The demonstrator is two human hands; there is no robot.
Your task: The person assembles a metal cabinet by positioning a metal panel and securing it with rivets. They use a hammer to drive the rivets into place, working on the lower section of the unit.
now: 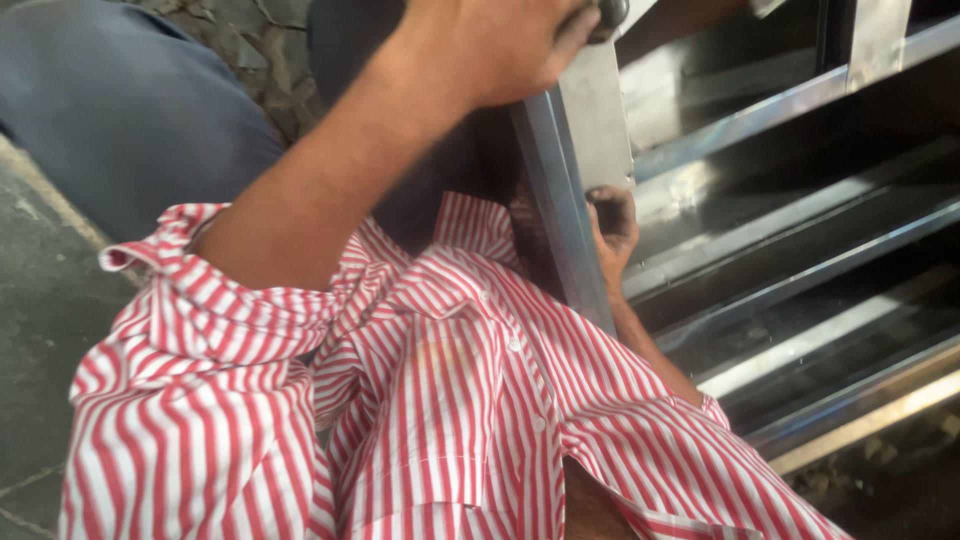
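Stone floor [40, 300] below. Left grip [500, 40] closed over upright steel frame post [560, 190]; right grip [612, 230] curled round it, lower.

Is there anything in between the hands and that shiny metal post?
Nothing visible. The left hand already rests on top of the metal post, fingers curled over its upper end. The right hand presses against its side lower down, next to the steel rails.

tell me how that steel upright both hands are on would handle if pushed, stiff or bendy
Likely stiff: the steel upright looks like a flat-faced section joined to horizontal rails. Probably slippery, since its surface is polished. The left hand and right hand both touch it.
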